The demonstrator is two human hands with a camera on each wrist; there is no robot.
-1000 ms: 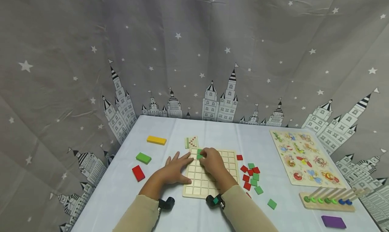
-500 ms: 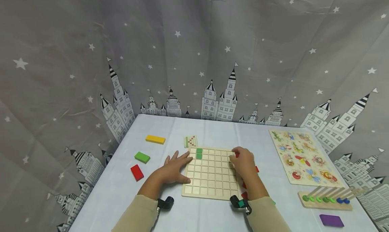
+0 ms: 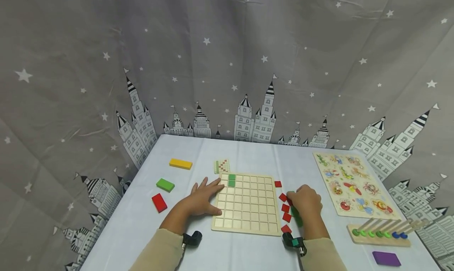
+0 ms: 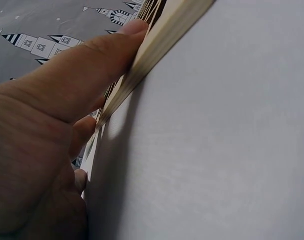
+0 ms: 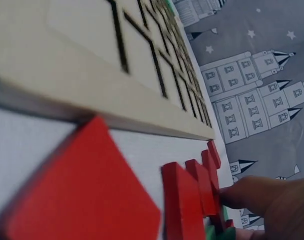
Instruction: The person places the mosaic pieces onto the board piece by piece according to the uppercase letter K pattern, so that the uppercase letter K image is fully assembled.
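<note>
A wooden grid board (image 3: 247,206) lies in the middle of the table, with two green square tiles (image 3: 231,180) in its upper left cells. My left hand (image 3: 199,200) rests along the board's left side, fingers spread and straight; the left wrist view shows its thumb (image 4: 104,55) against the edge. My right hand (image 3: 306,200) is over the loose tiles right of the board, its thumb (image 5: 249,192) right at the red tiles (image 5: 184,205). A green tile (image 3: 295,212) is partly under this hand. I cannot tell whether its fingers pinch a tile.
Beyond the board lies a small pattern card (image 3: 222,166). Yellow (image 3: 181,163), green (image 3: 165,185) and red blocks (image 3: 159,202) are at left. An animal puzzle board (image 3: 354,186), a pegged wooden rack (image 3: 378,235) and a purple block (image 3: 386,258) are at right.
My right hand has left the green tiles on the board, moved right past the board's upper right corner, then down over the loose tiles. The left hand has kept its place.
</note>
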